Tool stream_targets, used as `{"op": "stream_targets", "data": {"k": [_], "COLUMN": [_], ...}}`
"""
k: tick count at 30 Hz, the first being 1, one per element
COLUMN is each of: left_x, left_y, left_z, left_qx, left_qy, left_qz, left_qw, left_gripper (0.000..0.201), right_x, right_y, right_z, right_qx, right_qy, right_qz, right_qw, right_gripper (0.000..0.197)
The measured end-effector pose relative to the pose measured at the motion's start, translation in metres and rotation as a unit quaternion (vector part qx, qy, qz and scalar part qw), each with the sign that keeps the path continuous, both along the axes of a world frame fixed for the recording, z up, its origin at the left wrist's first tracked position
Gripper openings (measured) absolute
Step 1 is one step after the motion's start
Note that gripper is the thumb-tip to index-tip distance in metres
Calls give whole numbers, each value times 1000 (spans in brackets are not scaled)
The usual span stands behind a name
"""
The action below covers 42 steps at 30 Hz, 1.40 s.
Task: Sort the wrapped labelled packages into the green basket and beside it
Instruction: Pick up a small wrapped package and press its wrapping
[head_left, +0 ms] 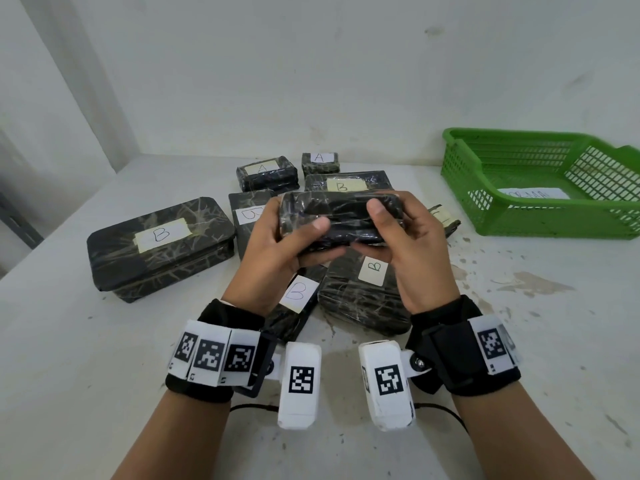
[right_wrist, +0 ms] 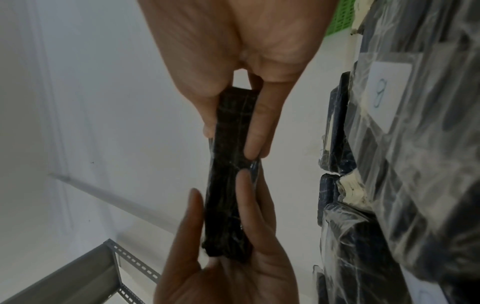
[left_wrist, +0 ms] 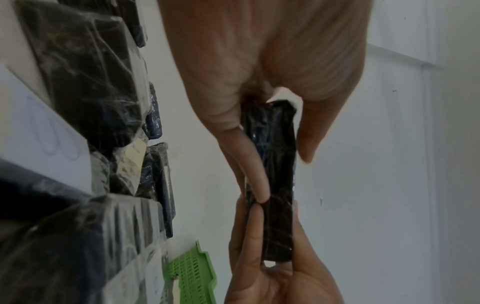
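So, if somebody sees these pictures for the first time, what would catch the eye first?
First, the two hands, left hand and right hand, holding one black wrapped package up at the centre. Then the labelled packages spread on the white table behind, and the green basket at the far right.

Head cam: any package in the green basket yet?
No. The green basket holds only a white paper sheet; no wrapped package lies inside it.

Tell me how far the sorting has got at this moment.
Barely started. Done: no package is seen in the green basket; only a white paper slip lies inside, and none beside it. In hand: the left hand and right hand both grip one wrapped package, no label showing. Left: the A and B packages, such as the large B package, wait on the table.
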<state>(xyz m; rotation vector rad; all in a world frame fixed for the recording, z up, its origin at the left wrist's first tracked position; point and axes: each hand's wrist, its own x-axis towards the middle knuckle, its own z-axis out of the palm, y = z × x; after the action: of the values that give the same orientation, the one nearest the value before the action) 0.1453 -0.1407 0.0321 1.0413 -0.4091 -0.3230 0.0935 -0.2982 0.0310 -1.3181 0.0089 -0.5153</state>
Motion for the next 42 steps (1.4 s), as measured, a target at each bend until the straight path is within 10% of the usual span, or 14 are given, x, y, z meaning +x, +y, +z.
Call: {"op": "stream_targets", "data": {"k": [7,42], "left_x": [0,3], "left_y": [0,2], "left_z": [-2,-3], "left_qx": [19,53], "left_qy": [-8,-65], "left_qz": [2,23], "left_qw": [1000,996], "left_gripper": [42,15], "right_x": [0,0], "right_y": [-2,8], "right_z": [3,-3], "right_qx": [12,-35], "right_qy": [27,8], "right_qz": [45,2], "right_qw": [999,999], "right_gripper": [38,25]}}
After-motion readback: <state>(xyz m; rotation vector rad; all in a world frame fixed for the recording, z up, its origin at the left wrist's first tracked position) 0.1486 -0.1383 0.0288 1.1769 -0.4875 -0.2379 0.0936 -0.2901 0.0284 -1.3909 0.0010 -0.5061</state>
